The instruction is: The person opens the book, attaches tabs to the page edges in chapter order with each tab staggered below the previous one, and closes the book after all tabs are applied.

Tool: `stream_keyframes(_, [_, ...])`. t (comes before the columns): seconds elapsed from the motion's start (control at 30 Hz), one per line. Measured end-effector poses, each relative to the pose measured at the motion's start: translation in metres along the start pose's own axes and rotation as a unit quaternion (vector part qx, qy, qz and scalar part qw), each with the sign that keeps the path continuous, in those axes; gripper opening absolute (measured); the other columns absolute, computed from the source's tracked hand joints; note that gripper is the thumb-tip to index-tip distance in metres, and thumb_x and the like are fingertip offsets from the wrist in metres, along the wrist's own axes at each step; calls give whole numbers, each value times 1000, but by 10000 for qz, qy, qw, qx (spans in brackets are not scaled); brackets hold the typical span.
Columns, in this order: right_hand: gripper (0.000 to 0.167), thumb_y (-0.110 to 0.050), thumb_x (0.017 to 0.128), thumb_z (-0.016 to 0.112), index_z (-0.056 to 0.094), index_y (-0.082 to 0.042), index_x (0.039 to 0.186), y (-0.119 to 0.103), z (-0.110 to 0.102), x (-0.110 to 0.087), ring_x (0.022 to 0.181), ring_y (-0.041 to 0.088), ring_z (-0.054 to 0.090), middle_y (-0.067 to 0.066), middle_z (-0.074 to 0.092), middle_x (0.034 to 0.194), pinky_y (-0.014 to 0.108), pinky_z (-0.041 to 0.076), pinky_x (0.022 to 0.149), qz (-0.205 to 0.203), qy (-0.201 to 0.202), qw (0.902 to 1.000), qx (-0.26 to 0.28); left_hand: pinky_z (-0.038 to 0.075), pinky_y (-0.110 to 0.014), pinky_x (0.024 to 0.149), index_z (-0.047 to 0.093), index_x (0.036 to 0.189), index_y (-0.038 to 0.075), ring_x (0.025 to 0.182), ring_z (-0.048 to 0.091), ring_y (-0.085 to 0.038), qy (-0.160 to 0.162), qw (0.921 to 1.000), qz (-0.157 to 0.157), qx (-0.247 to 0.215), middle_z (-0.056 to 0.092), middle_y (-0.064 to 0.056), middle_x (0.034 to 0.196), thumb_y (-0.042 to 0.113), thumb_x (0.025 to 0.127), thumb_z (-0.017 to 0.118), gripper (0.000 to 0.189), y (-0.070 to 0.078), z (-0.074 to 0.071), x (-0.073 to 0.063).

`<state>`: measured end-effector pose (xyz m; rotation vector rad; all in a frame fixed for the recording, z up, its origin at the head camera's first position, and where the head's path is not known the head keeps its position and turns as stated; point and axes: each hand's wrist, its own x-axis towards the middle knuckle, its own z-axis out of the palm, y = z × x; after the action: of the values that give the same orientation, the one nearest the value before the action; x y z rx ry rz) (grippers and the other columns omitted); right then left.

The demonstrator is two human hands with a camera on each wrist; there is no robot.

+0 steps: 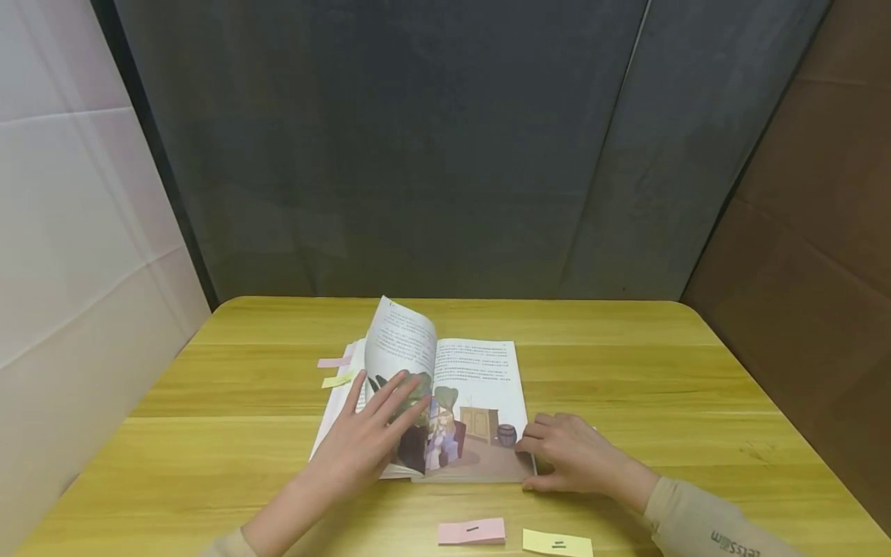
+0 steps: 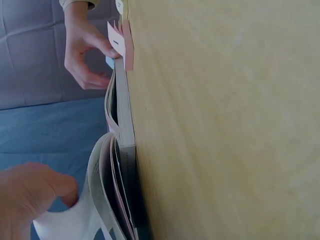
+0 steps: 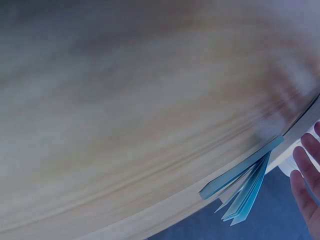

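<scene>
A book (image 1: 480, 363) lies spread on the table, with text above and a coloured picture below on its right page. One left page (image 1: 402, 333) stands raised and curved near the spine. My left hand (image 1: 376, 433) lies against this page with its fingers spread and fairly straight. In the left wrist view the page (image 2: 65, 222) bends beside the thumb side of that hand (image 2: 30, 197). At the book's lower right edge, my right hand (image 1: 574, 452) rests with fingertips on the page margin and thumb by the corner. Thumb and fingers stay apart.
A pink sticky-note pad (image 1: 472, 531) and a yellow one (image 1: 558, 543), both marked, lie in front of the book. Pink (image 1: 334, 362) and yellow tabs (image 1: 337, 380) stick out at its left. A blue note pad (image 3: 245, 177) with fanned sheets shows near the right hand.
</scene>
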<state>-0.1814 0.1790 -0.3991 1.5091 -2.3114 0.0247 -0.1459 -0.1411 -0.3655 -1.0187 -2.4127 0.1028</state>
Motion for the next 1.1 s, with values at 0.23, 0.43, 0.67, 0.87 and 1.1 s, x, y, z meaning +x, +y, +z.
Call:
stream_keyframes(0.23, [41,-55,71,61,64,-18,89,0,1,0,66,5,41,-10,50,76,18,35,51,18,-32,10000,0,23,-59,91,52,121,12,116,39,-32,-153,9998,-119,-4,43,-12,128,10,63,66,60,-1,5,-4])
stream_keyframes(0.43, [42,-55,71,61,64,-18,90,0,1,1,67,5,41,-10,51,77,18,35,51,36,-78,10000,-13,37,-52,82,58,110,12,98,52,-28,-745,9965,-376,-99,54,-8,109,16,62,68,48,2,4,-6])
stream_keyframes(0.67, [42,-54,71,61,64,-18,91,0,0,1,68,5,43,-9,53,79,18,37,53,75,-140,9999,-35,40,-42,85,61,105,9,101,51,-23,-724,9947,68,-729,56,-6,107,8,66,60,39,13,13,4])
stream_keyframes(0.87, [41,-53,70,63,65,-18,91,0,0,2,66,5,41,-10,52,77,18,36,52,71,-113,9999,-4,43,-39,82,61,107,9,100,52,-22,-750,9932,120,-883,57,-6,107,32,81,55,35,24,22,13])
stream_keyframes(1.1, [41,-53,71,62,65,-17,91,-1,0,3,67,5,42,-10,53,78,19,37,52,76,-144,9999,9,44,-40,77,57,114,12,94,50,-22,-884,9940,-8,-639,54,-3,103,59,74,53,62,27,28,18])
